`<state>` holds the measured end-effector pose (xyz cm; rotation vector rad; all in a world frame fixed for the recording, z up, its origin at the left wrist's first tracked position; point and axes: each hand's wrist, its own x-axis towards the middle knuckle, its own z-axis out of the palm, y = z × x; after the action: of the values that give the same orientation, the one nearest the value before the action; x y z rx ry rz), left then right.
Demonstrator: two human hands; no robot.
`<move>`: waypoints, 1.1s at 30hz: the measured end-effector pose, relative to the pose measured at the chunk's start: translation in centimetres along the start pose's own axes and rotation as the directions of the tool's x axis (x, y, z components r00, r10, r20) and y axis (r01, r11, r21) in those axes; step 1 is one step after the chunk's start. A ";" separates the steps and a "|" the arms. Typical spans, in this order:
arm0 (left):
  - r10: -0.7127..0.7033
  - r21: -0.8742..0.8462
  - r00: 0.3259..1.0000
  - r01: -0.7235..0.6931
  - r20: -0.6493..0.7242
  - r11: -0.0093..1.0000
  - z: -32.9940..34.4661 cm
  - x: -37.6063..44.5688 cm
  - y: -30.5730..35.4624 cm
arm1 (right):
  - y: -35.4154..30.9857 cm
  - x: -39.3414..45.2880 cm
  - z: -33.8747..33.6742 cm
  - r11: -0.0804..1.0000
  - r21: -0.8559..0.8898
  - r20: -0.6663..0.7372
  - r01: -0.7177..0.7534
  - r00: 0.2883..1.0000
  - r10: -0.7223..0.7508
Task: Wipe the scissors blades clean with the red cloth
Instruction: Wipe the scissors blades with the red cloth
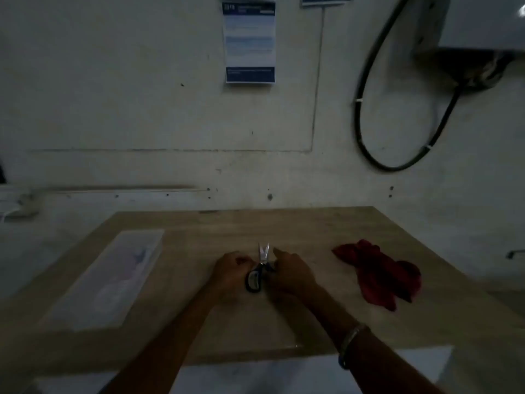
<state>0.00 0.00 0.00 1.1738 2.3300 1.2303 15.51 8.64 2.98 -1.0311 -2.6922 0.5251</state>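
The scissors (261, 264) lie at the middle of the wooden table (199, 231), dark handles toward me, silver blades slightly parted and pointing at the wall. My left hand (231, 270) grips the left handle with curled fingers. My right hand (291, 273) holds the right handle, which it mostly hides, with one finger stretched forward beside the blades. The crumpled red cloth (379, 273) lies on the table to the right, about a hand's width from my right hand, and nothing touches it.
A clear plastic lidded box (113, 277) sits on the table's left side. The wall stands right behind the table, with a paper notice (250, 41) and a looping black cable (397, 163) at the upper right. The room is dim.
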 end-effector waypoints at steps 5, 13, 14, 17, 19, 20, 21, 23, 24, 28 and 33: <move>0.080 0.027 0.993 -0.083 0.085 0.996 0.8 3.8 -0.9 | 0.9 3.5 0.7 0.999 0.005 -0.088 -0.054 0.995 0.055; 0.128 0.097 0.989 -0.136 0.075 0.986 2.3 7.0 -2.3 | 3.2 9.1 0.4 0.936 0.235 0.075 -0.263 0.965 0.252; 0.124 0.083 0.991 -0.129 0.056 0.988 2.4 6.9 -2.3 | 3.7 9.5 0.1 0.904 0.314 0.109 -0.289 0.957 0.269; 0.143 0.051 0.990 -0.143 -0.004 0.988 2.7 7.0 -2.2 | 4.9 10.5 -1.0 0.807 0.472 0.239 -0.354 0.933 0.269; 0.129 -0.067 0.990 -0.126 0.055 0.990 2.8 6.4 -1.7 | 5.4 9.8 -2.0 0.755 0.558 0.269 -0.344 0.936 0.228; 0.121 -0.178 0.987 -0.100 0.110 0.979 2.9 6.3 -1.5 | 5.6 9.7 -2.2 0.711 0.615 0.274 -0.340 0.938 0.211; 0.111 -0.299 0.983 -0.064 0.145 0.952 2.9 6.2 -1.3 | 5.7 9.6 -2.2 0.666 0.667 0.284 -0.334 0.940 0.188; 0.080 -0.477 0.981 0.013 0.174 0.879 2.7 6.1 -0.6 | 5.6 9.6 -2.1 0.590 0.732 0.316 -0.342 0.937 0.150; 0.087 -0.528 0.979 0.024 0.185 0.849 2.4 6.0 -0.2 | 5.5 9.5 -2.1 0.564 0.751 0.324 -0.344 0.936 0.140; 0.116 -0.613 0.967 0.049 0.226 0.789 1.0 6.1 0.6 | 5.1 9.4 -2.2 0.533 0.772 0.362 -0.346 0.929 0.079; 0.144 -0.605 0.965 0.019 0.220 0.796 0.5 6.3 0.9 | 5.1 9.5 -2.3 0.456 0.821 0.367 -0.343 0.929 0.037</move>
<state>-3.26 5.31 1.25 1.0924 1.5318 1.5746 12.35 19.17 3.66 -0.9314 -1.9199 1.9967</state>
